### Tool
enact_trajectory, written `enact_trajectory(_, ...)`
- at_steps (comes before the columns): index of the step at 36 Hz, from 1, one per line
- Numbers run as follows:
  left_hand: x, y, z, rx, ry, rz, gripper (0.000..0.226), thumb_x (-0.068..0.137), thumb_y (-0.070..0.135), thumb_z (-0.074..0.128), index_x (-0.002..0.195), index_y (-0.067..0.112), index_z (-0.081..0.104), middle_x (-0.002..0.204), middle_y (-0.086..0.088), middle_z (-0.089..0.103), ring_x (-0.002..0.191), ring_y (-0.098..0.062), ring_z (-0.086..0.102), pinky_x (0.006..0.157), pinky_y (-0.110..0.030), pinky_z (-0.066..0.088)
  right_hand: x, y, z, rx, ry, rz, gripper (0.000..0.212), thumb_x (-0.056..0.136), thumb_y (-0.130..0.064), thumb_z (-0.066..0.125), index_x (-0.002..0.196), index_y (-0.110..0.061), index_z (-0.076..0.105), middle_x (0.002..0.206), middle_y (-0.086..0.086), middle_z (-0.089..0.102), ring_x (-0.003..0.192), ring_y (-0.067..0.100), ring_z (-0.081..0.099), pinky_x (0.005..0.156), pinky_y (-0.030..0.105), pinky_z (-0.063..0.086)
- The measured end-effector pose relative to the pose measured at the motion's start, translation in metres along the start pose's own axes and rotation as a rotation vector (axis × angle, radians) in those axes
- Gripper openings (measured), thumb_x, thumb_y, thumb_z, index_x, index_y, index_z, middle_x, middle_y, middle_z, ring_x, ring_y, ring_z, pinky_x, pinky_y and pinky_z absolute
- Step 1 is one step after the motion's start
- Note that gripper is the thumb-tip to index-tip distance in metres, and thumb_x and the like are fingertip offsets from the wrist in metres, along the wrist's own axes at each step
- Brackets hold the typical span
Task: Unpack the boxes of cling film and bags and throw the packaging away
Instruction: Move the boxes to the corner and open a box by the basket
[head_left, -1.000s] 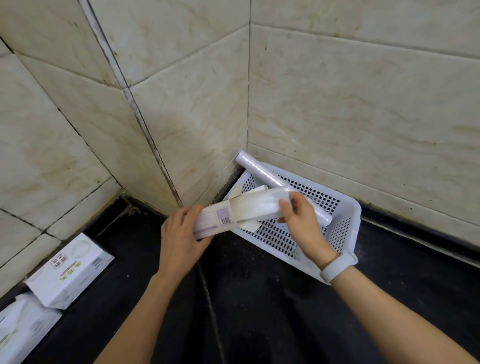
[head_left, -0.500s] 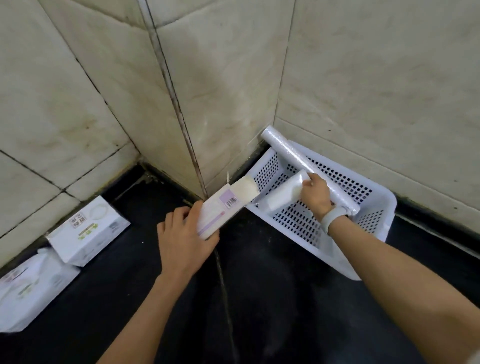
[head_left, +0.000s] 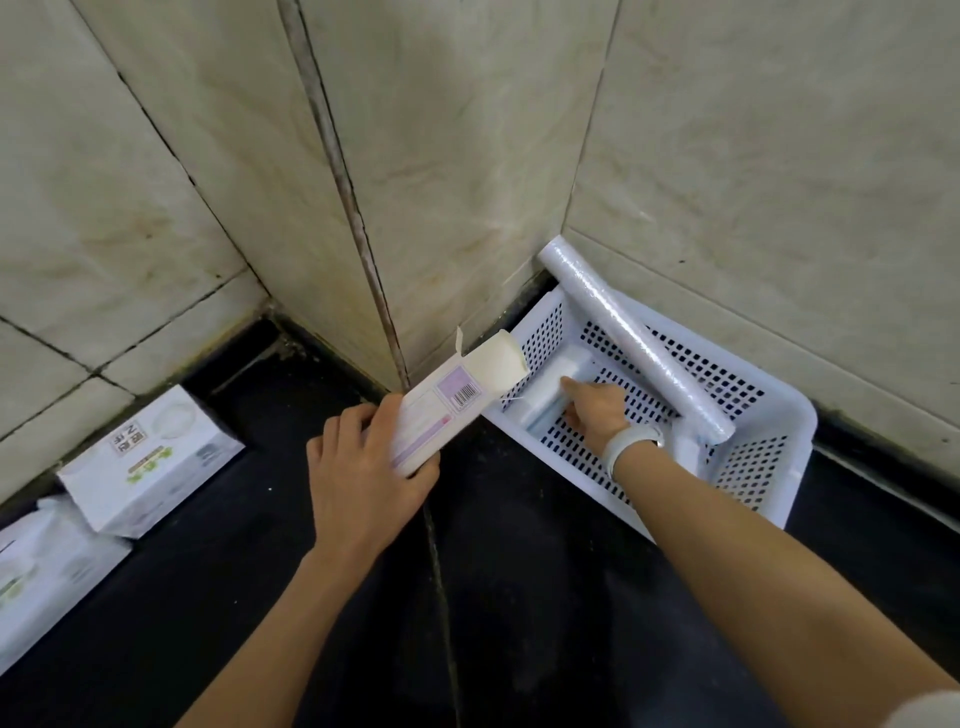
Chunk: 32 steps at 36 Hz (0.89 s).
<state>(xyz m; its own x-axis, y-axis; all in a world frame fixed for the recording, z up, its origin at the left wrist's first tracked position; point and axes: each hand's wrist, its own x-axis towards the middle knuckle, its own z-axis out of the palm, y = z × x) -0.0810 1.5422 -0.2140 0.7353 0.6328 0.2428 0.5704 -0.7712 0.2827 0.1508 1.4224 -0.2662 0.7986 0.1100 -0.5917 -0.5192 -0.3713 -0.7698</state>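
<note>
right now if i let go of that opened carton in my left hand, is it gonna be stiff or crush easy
Probably crushes easily: the carton looks like thin card, its end flap open and nothing visible inside. Likely very light, since the left hand holds it by one end alone. Its flat sides suggest it would lie still on the dark counter, not roll.

Your arms, bare to the elbow

Your right wrist carries a white band (head_left: 631, 443); your left hand (head_left: 363, 480) and wrist wear nothing, no sleeves showing.
</note>
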Motion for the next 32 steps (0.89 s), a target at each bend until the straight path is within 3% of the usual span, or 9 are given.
enact_trajectory(4,0.0,-0.001,0.004,-0.012,0.011,-0.001,0.068,0.066,0.046,0.071,0.122,0.016,0.049,0.107,-0.012,0.057,0.093,-0.028,0.052,0.073,-0.037,0.039,-0.002,0.001,0.002,-0.105,-0.026,-0.009,0.022,0.083,-0.017,0.066,0.068,-0.008,0.052,0.064,0.006,0.053,0.051,0.018,0.051,0.044,0.026,0.042)
enact_trajectory(6,0.002,-0.001,0.004,-0.017,0.018,-0.011,0.067,0.067,0.05,0.064,0.122,0.016,0.049,0.107,-0.01,0.057,0.093,-0.027,0.051,0.073,-0.036,0.038,-0.001,0.002,0.005,-0.165,0.007,-0.046,0.02,0.082,-0.019,0.067,0.082,-0.001,0.058,0.071,0.01,0.06,0.057,0.022,0.058,0.05,0.028,0.048)
enact_trajectory(9,0.002,0.0,0.005,-0.02,0.018,-0.015,0.067,0.067,0.054,0.059,0.122,0.018,0.048,0.106,-0.009,0.056,0.092,-0.025,0.051,0.073,-0.036,0.038,0.001,0.003,0.008,-0.205,0.018,-0.086,0.03,0.081,-0.013,0.065,0.105,0.001,0.053,0.094,0.02,0.064,0.082,0.033,0.066,0.072,0.04,0.057)
enact_trajectory(11,0.002,0.0,0.006,-0.022,0.018,-0.007,0.067,0.067,0.053,0.061,0.122,0.018,0.049,0.106,-0.009,0.057,0.092,-0.026,0.051,0.072,-0.036,0.039,0.001,0.003,0.008,-0.228,0.005,-0.094,0.037,0.081,-0.009,0.064,0.112,0.003,0.049,0.101,0.023,0.064,0.084,0.033,0.066,0.073,0.041,0.057)
enact_trajectory(15,-0.001,0.001,0.007,-0.018,0.009,-0.004,0.07,0.066,0.05,0.071,0.124,0.017,0.049,0.107,-0.009,0.057,0.093,-0.026,0.053,0.073,-0.035,0.04,-0.002,0.002,0.007,-0.289,-0.004,-0.141,0.039,0.081,-0.008,0.064,0.115,0.004,0.048,0.102,0.022,0.062,0.083,0.028,0.062,0.061,0.032,0.05)
enact_trajectory(19,-0.006,0.004,0.005,-0.031,-0.006,-0.015,0.07,0.067,0.049,0.072,0.124,0.016,0.049,0.108,-0.011,0.058,0.093,-0.028,0.055,0.074,-0.037,0.041,-0.01,0.003,0.003,-0.363,-0.032,-0.183,0.055,0.081,-0.012,0.066,0.125,0.004,0.036,0.103,0.019,0.056,0.092,0.03,0.059,0.074,0.035,0.05)
enact_trajectory(22,-0.013,0.006,0.003,-0.054,-0.026,-0.042,0.072,0.069,0.051,0.07,0.127,0.014,0.048,0.11,-0.012,0.058,0.095,-0.029,0.055,0.076,-0.04,0.043,-0.024,0.004,-0.004,-0.433,-0.056,-0.251,0.06,0.083,-0.016,0.066,0.129,0.003,0.033,0.121,0.022,0.054,0.109,0.033,0.055,0.087,0.035,0.047)
enact_trajectory(26,-0.029,0.004,-0.001,-0.108,-0.074,-0.085,0.075,0.073,0.054,0.066,0.133,0.017,0.042,0.115,-0.008,0.057,0.101,-0.026,0.053,0.081,-0.04,0.041,-0.051,0.006,-0.019,-0.441,0.005,-0.405,0.047,0.089,-0.019,0.056,0.13,-0.002,0.04,0.13,0.018,0.05,0.117,0.029,0.049,0.097,0.036,0.041)
enact_trajectory(32,-0.083,-0.006,-0.001,-0.183,-0.25,0.021,0.071,0.077,0.053,0.063,0.137,0.025,0.039,0.128,0.002,0.053,0.113,-0.019,0.05,0.097,-0.039,0.032,-0.132,0.033,-0.056,-0.356,0.073,-0.821,0.027,0.089,-0.009,0.048,0.115,-0.009,0.055,0.113,0.005,0.058,0.098,0.013,0.052,0.089,0.034,0.046)
